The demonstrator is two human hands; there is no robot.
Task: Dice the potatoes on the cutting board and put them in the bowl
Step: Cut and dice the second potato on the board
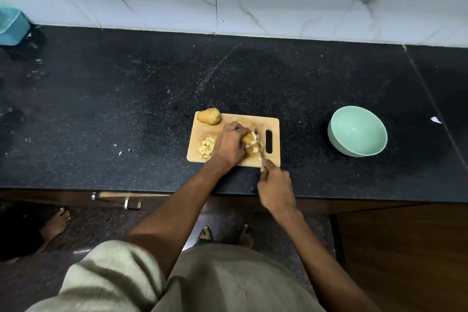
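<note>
Wood: the cutting board (202, 129) lies on the black tabletop (126, 109).
Potato piece: firm and wet-faced, likely slippery; left hand (229, 145) presses it down, fingers curled over it at board centre.
Knife (260, 147): right hand (276, 189) grips the handle at 6 o'clock, blade on the cut end.
Whole potato (209, 116): at the board's 11 o'clock corner, stiff, rolls.
Dice (207, 147): light, heaped at 9 o'clock; scoop them.
Bowl (357, 131): at 3 o'clock, well apart.
</note>
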